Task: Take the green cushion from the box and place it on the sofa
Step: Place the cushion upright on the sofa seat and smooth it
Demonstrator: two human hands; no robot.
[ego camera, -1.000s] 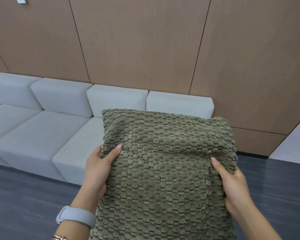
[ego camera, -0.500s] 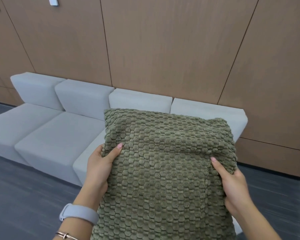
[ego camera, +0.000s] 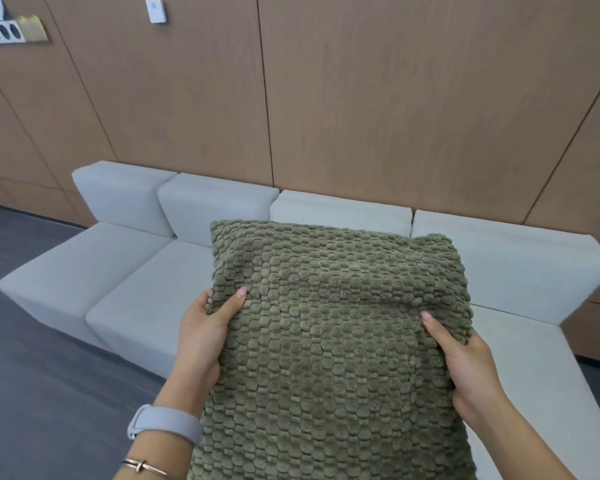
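Observation:
I hold the green cushion (ego camera: 333, 341), a bumpy olive square, up in front of me above the sofa. My left hand (ego camera: 201, 337) grips its left edge with the thumb on the front. My right hand (ego camera: 465, 368) grips the right edge the same way. The light grey sofa (ego camera: 146, 299) runs along the wall, with several block seats and back cushions; the cushion hides part of its middle. No box is in view.
A brown wood-panel wall (ego camera: 361, 98) stands behind the sofa, with a small white switch plate (ego camera: 155, 10) high up. Dark grey floor (ego camera: 32, 375) lies at the left and in front of the sofa.
The sofa has shifted right and down in view and looks nearer; its right end is now visible. Both hands keep the same grip on the cushion.

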